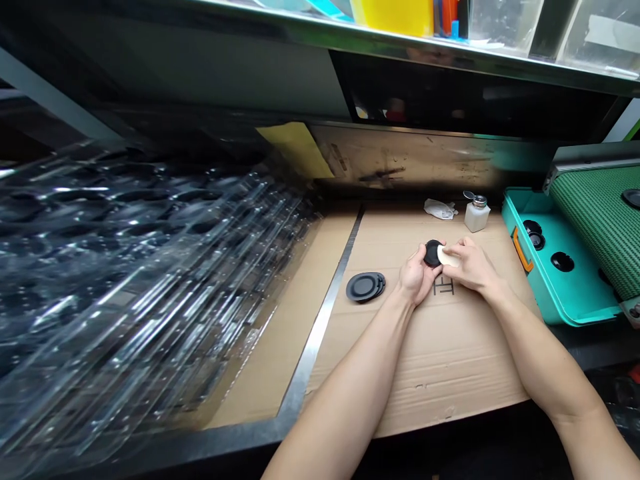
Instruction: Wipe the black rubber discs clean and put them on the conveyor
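My left hand (416, 275) is closed on a round black disc (432, 253), its flat face turned up toward me. Pinched in my right hand (470, 264) is a round cream-white pad (448, 257), whose edge overlaps or touches the disc's right side. Both hands are above the cardboard sheet (425, 373). To their left, a small stack of black round discs (365, 287) lies on the cardboard. Beyond my right hand stands a white bottle (477, 215) with a metal top, its lid tipped up, beside a crumpled white tissue (441, 209).
Clear plastic trays (165, 287) are piled high on the left. At right, a teal bin (565, 303) with an orange latch holds several black round parts, partly under a green conveyor belt (600, 213). A dark screen (480, 100) and a loaded shelf are behind.
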